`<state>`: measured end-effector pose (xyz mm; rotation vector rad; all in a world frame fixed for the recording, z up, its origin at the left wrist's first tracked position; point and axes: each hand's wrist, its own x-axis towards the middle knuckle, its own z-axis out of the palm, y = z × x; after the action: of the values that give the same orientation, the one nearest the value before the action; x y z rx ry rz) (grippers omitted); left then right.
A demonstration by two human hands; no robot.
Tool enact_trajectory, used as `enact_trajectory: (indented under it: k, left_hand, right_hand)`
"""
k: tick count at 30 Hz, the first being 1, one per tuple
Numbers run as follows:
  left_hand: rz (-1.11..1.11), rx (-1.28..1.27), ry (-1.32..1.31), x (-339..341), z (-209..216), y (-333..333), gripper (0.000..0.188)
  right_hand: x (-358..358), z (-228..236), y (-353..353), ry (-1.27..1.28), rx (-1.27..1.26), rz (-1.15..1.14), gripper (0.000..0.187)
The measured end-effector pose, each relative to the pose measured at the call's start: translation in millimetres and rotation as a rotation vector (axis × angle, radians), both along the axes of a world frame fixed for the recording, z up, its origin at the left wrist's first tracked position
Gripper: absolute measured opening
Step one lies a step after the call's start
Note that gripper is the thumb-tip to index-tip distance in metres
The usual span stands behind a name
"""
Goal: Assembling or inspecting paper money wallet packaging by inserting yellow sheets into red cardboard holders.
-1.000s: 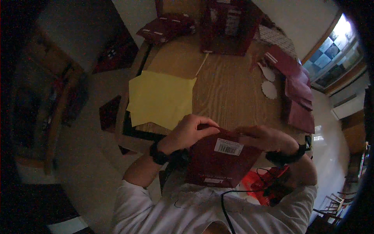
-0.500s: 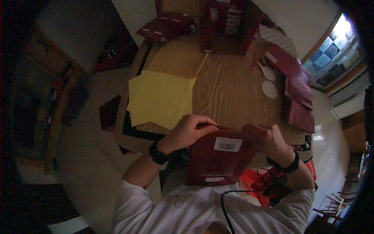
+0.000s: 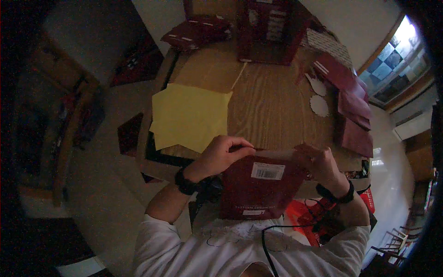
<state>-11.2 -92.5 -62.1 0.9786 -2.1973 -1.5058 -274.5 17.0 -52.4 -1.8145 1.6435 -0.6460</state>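
A flat dark red packet (image 3: 263,191) hangs before my chest at the table's near edge. It bears a white barcode label near its top and a smaller white label near its bottom. My left hand (image 3: 226,154) pinches its top edge on the left, the thumb and fingers closed together. At the top right corner, the fingers of my right hand (image 3: 318,164) are bent round the edge. Between the hands, the top edge looks pale and see-through. Whatever lies inside the packet is hidden.
On the wooden table (image 3: 267,111) lie a yellow sheet (image 3: 191,115), dark red packets (image 3: 198,32) at the far left, red folded pieces (image 3: 353,106) at the right and white scalloped tags (image 3: 319,105). A dark red box (image 3: 272,34) stands at the back. A cable (image 3: 265,249) hangs before me.
My right hand has lifted slightly at the packet's top right corner, and a pale strip shows along the top edge. The packet has dropped and tilted a little; my left hand barely moved.
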Motion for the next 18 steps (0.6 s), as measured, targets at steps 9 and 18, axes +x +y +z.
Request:
enact_trajectory:
  k: [9, 18]
  left_hand:
    - [-0.008, 0.027, 0.024, 1.0, 0.4, 0.7, 0.022]
    - [-0.025, -0.023, 0.059, 0.6, -9.5, 2.4, 0.019]
  right_hand:
    - [2.4, -1.0, 3.1, -0.109, 0.051, -0.063, 0.019]
    - [4.7, 4.8, 6.1, -0.195, 0.082, -0.031, 0.024]
